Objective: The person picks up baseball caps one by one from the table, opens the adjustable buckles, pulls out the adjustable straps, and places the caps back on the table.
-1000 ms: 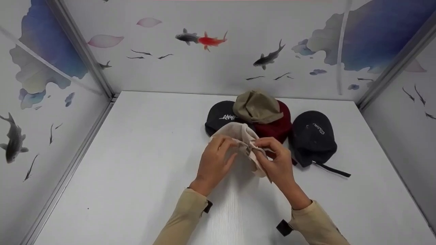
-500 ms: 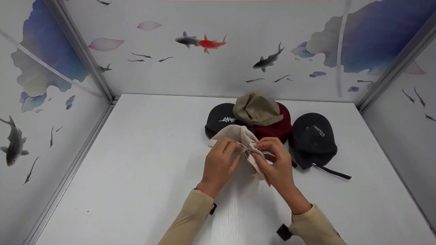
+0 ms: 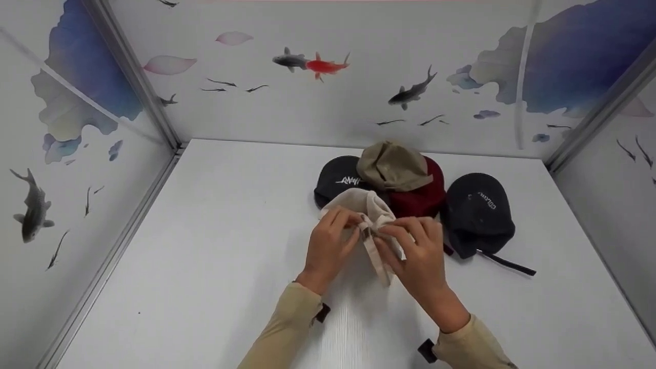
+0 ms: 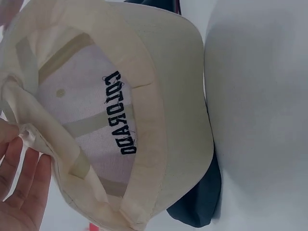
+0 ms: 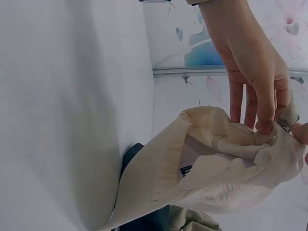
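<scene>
A cream cap (image 3: 353, 201) is held up over the table by both hands, its back toward the person. Dark letters reading COLORADO show through from the front panel inside the cap (image 4: 115, 113). My left hand (image 3: 328, 251) pinches its back edge beside a small metal buckle (image 5: 284, 124). From the other side, my right hand (image 3: 417, 253) holds the cap close to that buckle with thumb and bent fingers. A loose cream strap (image 3: 377, 262) hangs down between the hands. In the right wrist view only fingertips of the right hand (image 5: 301, 134) show.
Behind the cream cap lie a black cap (image 3: 333, 177) with white lettering, a crumpled tan cap (image 3: 392, 166) and a dark red cap (image 3: 417, 201) under it. To the right rests another dark cap (image 3: 477, 215), its strap sticking out. Printed panels (image 3: 328, 113) enclose the white table (image 3: 205, 230).
The right hand has shifted its fingers at the buckle and turned, its fingers now higher. The cream strap now hangs free between the hands. The left hand keeps its pinch.
</scene>
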`<state>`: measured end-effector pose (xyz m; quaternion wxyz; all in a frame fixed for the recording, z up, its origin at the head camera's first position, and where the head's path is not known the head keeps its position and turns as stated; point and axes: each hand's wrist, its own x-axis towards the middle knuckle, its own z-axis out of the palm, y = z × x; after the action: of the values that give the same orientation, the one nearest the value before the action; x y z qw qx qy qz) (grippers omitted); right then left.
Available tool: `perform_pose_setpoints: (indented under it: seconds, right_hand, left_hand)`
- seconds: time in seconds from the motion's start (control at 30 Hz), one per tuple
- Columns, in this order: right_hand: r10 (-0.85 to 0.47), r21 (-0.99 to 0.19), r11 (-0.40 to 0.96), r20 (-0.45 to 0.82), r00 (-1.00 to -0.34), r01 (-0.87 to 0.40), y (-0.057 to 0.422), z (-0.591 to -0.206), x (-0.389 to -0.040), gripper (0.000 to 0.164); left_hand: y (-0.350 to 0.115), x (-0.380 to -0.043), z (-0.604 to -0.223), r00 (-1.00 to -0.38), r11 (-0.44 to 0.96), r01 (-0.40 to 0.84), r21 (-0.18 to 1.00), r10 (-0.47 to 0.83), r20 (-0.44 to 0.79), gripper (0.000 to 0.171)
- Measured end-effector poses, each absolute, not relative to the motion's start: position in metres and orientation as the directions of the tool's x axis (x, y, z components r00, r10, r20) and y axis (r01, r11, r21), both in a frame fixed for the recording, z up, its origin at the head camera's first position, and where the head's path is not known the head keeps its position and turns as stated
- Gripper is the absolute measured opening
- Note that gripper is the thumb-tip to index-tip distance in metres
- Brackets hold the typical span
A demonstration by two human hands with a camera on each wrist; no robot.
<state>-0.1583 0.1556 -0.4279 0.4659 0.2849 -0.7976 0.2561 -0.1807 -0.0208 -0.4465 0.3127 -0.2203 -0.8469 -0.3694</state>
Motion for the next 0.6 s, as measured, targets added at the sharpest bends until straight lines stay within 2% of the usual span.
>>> perform_pose_setpoints:
  seconds: [0.1, 0.27, 0.4, 0.6]
  right_hand:
    - [-0.244, -0.14, 0.737, 0.857, -0.454, -0.661, 0.152, -0.426, -0.157, 0.02]
    - [-0.226, -0.233, 0.749, 0.79, -0.57, -0.62, 0.146, -0.426, -0.155, 0.028]
    - [-0.214, -0.261, 0.755, 0.769, -0.602, -0.601, 0.142, -0.425, -0.157, 0.027]
    - [-0.188, -0.309, 0.729, 0.767, -0.613, -0.611, 0.138, -0.426, -0.16, 0.026]
  left_hand:
    - [-0.024, -0.18, -0.445, -0.749, 0.577, 0.588, 0.567, 0.124, 0.651, 0.009]
    - [-0.026, -0.178, -0.445, -0.797, 0.506, 0.559, 0.657, 0.108, 0.594, 0.011]
    - [-0.028, -0.178, -0.444, -0.805, 0.469, 0.563, 0.68, 0.127, 0.579, 0.01]
    - [-0.032, -0.178, -0.443, -0.799, 0.442, 0.584, 0.681, 0.163, 0.579, 0.01]
